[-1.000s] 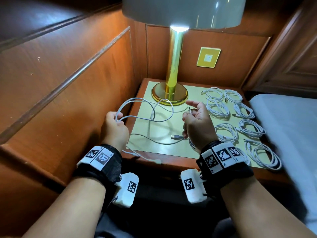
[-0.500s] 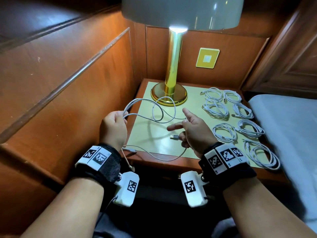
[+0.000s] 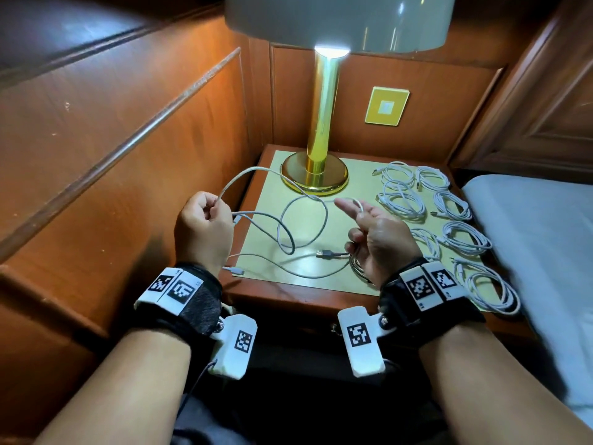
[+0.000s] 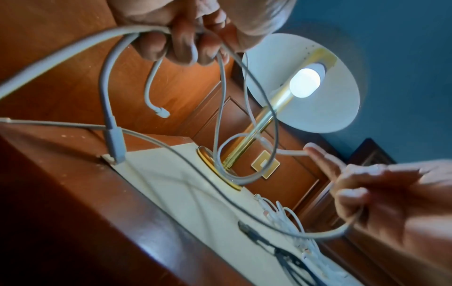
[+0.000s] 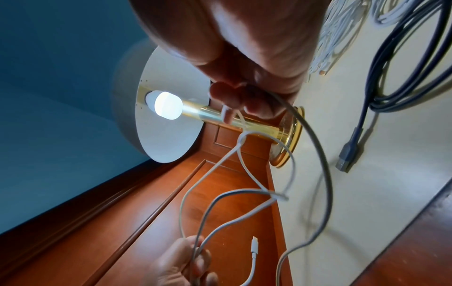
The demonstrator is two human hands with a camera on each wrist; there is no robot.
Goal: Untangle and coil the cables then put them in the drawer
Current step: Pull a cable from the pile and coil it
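White cable [image 3: 301, 220] is being drawn wider than a second ago: gripped in left hand [image 3: 202, 226], pinched by right hand [image 3: 375, 239]; untangling is progressing.

Wooden nightstand [image 3: 298, 295], brass lamp [image 3: 316, 178], coiled white cables [image 3: 449, 220], dark USB cable [image 3: 333, 253] on top

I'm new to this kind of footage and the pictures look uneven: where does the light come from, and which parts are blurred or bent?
Head view: the lit lamp brightens the nightstand; the frame's edges fall dark and the wall panels curve. Left wrist view: the bare bulb glares white and the right hand smears with blur. Right wrist view: the white cable is sharp, while the left hand is soft.
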